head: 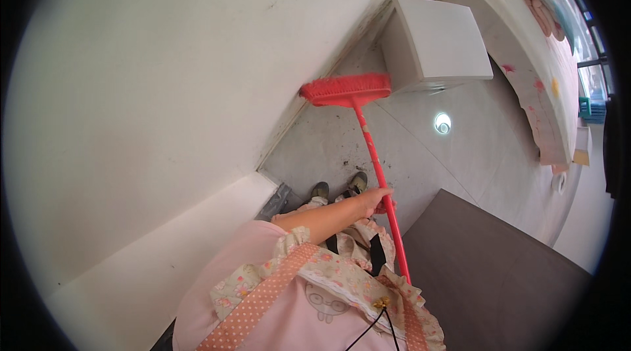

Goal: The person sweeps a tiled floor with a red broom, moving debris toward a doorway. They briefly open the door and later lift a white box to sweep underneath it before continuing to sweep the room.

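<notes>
My left hand (378, 201) is closed around the red shaft of a broom (374, 154), about midway along its visible length. The broom head (347, 88) has red bristles, slightly blurred, that point away from me. Its left end is at the foot of the white wall, and its right end is beside a white bedside cabinet (446, 38). Dark crumbs of dirt (346, 163) lie scattered on the grey tiled floor (414, 154) between the broom head and my shoes (359, 182). My right hand is out of view; the shaft's lower end disappears behind my ruffled floral apron (340, 272).
A white wall (172, 80) with a stained lower edge runs along the left. On the right stands a bed with a floral sheet (532, 80) and folded bedding (542, 6). A dark brown panel (483, 262) fills the lower right. A bright round spot (442, 123) shows on the floor.
</notes>
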Demonstrator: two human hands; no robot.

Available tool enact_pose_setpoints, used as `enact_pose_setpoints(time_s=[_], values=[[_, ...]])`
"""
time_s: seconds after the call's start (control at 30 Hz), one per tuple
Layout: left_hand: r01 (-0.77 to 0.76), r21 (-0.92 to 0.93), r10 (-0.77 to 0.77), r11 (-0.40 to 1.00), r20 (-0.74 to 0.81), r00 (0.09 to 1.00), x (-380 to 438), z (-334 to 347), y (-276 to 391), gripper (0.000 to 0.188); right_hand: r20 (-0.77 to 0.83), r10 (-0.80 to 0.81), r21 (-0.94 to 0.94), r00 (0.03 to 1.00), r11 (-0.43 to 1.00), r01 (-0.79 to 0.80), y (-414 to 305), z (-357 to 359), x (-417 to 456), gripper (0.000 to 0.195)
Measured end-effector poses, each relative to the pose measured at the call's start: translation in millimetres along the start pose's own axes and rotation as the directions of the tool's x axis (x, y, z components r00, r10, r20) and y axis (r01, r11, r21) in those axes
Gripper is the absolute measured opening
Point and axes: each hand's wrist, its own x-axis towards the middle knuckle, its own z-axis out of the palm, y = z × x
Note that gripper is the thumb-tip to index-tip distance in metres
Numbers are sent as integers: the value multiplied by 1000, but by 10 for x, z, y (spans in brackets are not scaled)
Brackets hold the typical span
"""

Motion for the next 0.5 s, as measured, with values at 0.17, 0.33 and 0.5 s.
enact_pose_setpoints(time_s=[0.17,0.33,0.5], values=[[-103,-17,104,994,44,994,-52,24,-40,21,-57,80,8,995,997,-80,315,327,133,48],[-202,159,192,966,77,978,-336,169,-325,23,-92,121,-75,988,989,-128,350,587,462,45],[-351,223,333,909,113,936,-810,453,-301,23,-112,100,-149,989,982,-116,429,661,541,42]])
